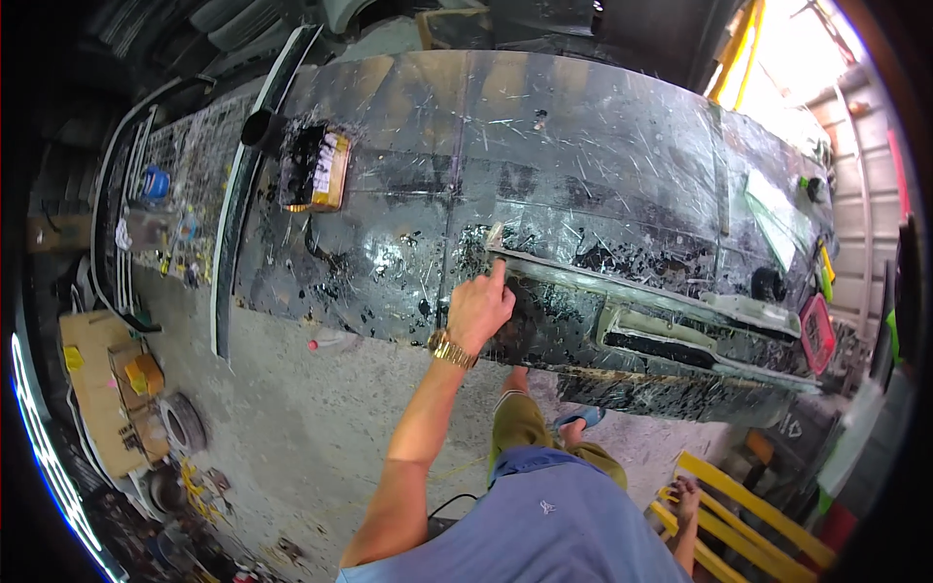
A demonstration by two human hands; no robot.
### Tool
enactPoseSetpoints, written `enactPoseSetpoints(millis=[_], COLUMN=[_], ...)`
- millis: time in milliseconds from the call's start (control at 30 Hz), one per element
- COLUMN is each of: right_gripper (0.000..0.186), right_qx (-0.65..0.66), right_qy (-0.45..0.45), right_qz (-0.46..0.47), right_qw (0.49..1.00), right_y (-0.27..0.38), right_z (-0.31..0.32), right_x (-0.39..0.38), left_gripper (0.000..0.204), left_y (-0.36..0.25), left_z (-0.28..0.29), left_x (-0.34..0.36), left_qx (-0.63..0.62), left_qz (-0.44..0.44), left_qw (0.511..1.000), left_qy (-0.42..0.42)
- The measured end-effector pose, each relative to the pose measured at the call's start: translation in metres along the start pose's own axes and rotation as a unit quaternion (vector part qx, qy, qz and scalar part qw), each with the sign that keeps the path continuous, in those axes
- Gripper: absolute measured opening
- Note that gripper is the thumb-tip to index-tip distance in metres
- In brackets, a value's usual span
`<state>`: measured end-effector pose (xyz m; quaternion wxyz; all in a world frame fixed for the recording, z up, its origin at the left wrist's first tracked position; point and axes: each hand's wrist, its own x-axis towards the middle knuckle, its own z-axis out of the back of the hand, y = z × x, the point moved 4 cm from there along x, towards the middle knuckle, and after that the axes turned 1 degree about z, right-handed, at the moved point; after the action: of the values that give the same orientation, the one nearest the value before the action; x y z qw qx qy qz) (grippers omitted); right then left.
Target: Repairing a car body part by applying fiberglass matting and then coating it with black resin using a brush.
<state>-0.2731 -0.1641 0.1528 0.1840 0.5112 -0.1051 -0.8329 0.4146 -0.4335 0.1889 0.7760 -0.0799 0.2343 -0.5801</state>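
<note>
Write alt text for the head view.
Left hand with index finger extended at the left end of a long narrow strip on a dark, scratched workbench. The right hand is low, near yellow slats.

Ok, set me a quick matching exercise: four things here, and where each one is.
1. Left hand
2. Right hand
3. Gold watch
4. Yellow-sided box

A. around a wrist
B. standing on the dark table, left part
C. index finger extended at one end of the long strip
D. by the yellow slats

Pairs: 1-C, 2-D, 3-A, 4-B.
</note>
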Motion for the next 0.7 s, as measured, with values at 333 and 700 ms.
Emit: enactPoseSetpoints(millis=[333, 700], right_gripper=[0.040, 0.036], right_qx=[-0.043, 0.223], right_qy=[-0.036, -0.071], right_qz=[-0.030, -0.102], right_qw=[0.998, 0.967], right_y=[-0.104, -0.334], right_z=[0.049, 0.150], right_x=[0.002, 0.036], left_gripper=[0.049, 0.045], left_y=[-0.062, -0.378], left_z=[0.001, -0.130], left_x=[-0.137, -0.268], left_qx=[-0.451, -0.416], left_qz=[0.064, -0.210], left_qw=[0.849, 0.800], left_qy=[0.268, 0.378])
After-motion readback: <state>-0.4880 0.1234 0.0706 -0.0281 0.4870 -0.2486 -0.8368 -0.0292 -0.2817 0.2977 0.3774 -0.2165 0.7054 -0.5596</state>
